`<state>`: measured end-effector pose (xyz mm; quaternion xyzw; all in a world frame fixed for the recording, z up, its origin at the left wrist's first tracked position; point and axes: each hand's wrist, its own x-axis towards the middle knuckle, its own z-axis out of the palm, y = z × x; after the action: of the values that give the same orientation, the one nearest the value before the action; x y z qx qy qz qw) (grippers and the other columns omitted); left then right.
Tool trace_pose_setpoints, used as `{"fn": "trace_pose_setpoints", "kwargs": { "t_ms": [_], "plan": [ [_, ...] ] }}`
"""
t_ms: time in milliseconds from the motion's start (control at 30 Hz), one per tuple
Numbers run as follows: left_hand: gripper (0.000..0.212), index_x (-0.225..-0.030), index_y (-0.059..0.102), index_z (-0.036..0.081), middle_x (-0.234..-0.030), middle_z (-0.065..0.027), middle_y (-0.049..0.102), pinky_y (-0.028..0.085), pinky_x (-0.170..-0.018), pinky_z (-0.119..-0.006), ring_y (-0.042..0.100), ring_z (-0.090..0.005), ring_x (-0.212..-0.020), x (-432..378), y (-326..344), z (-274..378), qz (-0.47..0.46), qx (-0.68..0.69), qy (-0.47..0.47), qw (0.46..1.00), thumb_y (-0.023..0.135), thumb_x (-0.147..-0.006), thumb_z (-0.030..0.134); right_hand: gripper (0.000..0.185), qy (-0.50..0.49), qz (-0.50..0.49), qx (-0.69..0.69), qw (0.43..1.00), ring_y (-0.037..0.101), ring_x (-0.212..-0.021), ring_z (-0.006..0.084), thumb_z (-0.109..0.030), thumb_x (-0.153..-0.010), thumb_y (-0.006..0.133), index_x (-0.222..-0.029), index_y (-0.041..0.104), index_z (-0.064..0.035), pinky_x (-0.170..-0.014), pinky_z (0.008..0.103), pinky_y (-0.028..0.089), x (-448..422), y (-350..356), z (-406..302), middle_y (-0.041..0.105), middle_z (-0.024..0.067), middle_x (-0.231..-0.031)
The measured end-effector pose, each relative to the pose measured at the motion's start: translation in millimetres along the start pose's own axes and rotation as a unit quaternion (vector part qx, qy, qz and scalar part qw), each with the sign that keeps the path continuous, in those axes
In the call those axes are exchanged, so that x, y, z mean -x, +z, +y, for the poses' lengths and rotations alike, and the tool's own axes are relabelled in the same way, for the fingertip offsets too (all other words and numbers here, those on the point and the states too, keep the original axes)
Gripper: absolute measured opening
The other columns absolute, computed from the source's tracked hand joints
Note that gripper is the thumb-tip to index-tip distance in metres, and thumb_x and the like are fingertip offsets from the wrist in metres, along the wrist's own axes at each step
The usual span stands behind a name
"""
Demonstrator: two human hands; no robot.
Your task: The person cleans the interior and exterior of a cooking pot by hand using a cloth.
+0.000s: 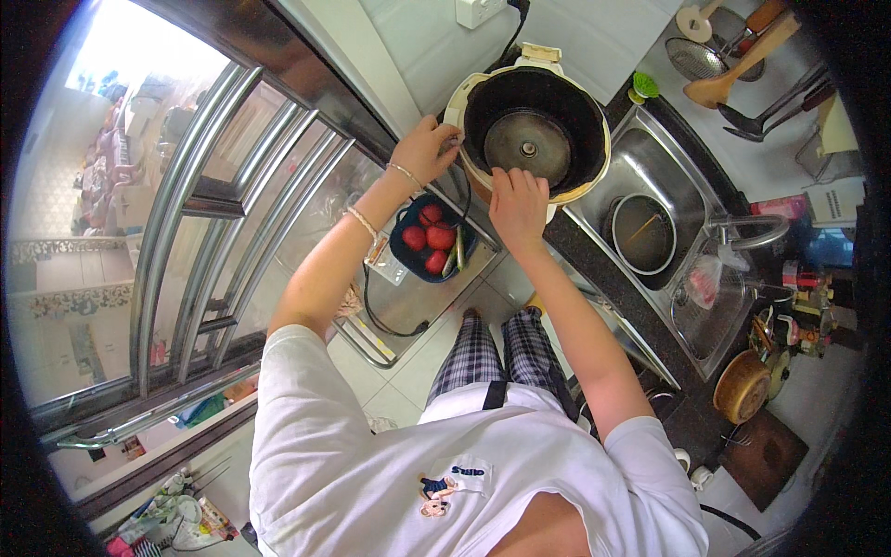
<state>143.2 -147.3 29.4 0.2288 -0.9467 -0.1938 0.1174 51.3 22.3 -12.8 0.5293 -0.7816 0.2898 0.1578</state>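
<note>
An electric cooker (603,163) with a cream rim stands before me, uncovered, with no inner pot in it. Down inside its black wall lies a round metal heating plate (518,143) with a small knob at the centre. My right hand (518,212) grips the near rim, fingers hooked over the edge and thumb hidden. At the left side of the rim is my left hand (428,153), its fingers curled against the cooker; whether something small is between them cannot be made out. Below that hand, a dark blue basket (400,245) holds several red tomatoes (439,236) and green vegetables (456,254).
Right of the cooker, a steel sink (661,150) contains a round pot (644,233) under a faucet (759,226). Wooden and black utensils (741,63) hang on the wall. Black cable (390,327) trails over the metal cart (379,296). A barred window (230,160) borders the left.
</note>
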Motion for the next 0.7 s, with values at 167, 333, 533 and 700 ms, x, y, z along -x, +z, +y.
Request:
{"fn": "trace_pose_setpoints", "kwargs": {
  "t_ms": [167,333,533,700],
  "plan": [
    [0.018,-0.092,0.060,0.008,-0.086,-0.0142,0.052,0.045,-0.069,-0.040,0.055,-0.0332,-0.079,-16.8,-7.3,-17.2,-0.052,-0.059,0.117,0.990,0.055,-0.075,0.006,0.021,-0.002,0.002,-0.001,1.000,0.050,-0.075,0.0230,-0.012,-0.070,0.056,-0.090,0.057,-0.0061,-0.065,0.0360,0.034,0.5,2.3,-1.2,0.049,0.0064,-0.074],
    [0.012,-0.087,0.061,0.006,-0.083,-0.0135,0.051,0.045,-0.067,-0.040,0.055,-0.0329,-0.078,-27.1,-20.4,-16.9,-0.066,-0.144,0.283,0.946,0.055,-0.076,0.008,0.021,0.003,-0.001,-0.011,1.000,0.050,-0.075,0.0232,-0.012,-0.071,0.056,-0.090,0.057,-0.0059,-0.066,0.0364,0.034,-1.0,-0.4,0.3,0.049,0.0064,-0.074],
    [0.011,-0.082,0.063,0.008,-0.081,-0.0103,0.052,0.046,-0.067,-0.038,0.056,-0.0281,-0.077,-28.2,-14.7,-27.3,-0.066,0.000,0.232,0.971,0.058,-0.075,0.016,0.021,0.006,-0.005,-0.006,1.000,0.050,-0.074,0.0216,-0.010,-0.070,0.058,-0.091,0.057,-0.0069,-0.067,0.0347,0.035,-1.7,-3.8,-2.1,0.048,0.0057,-0.074],
    [0.011,-0.079,0.064,0.010,-0.080,-0.0105,0.052,0.045,-0.067,-0.038,0.056,-0.0291,-0.076,-31.6,-14.9,-14.8,-0.095,-0.018,0.084,0.992,0.060,-0.074,0.019,0.021,0.006,0.006,0.000,1.000,0.050,-0.074,0.0215,-0.011,-0.071,0.058,-0.091,0.057,-0.0070,-0.066,0.0345,0.035,-1.2,-1.2,-1.3,0.048,0.0056,-0.074]
  ]
}}
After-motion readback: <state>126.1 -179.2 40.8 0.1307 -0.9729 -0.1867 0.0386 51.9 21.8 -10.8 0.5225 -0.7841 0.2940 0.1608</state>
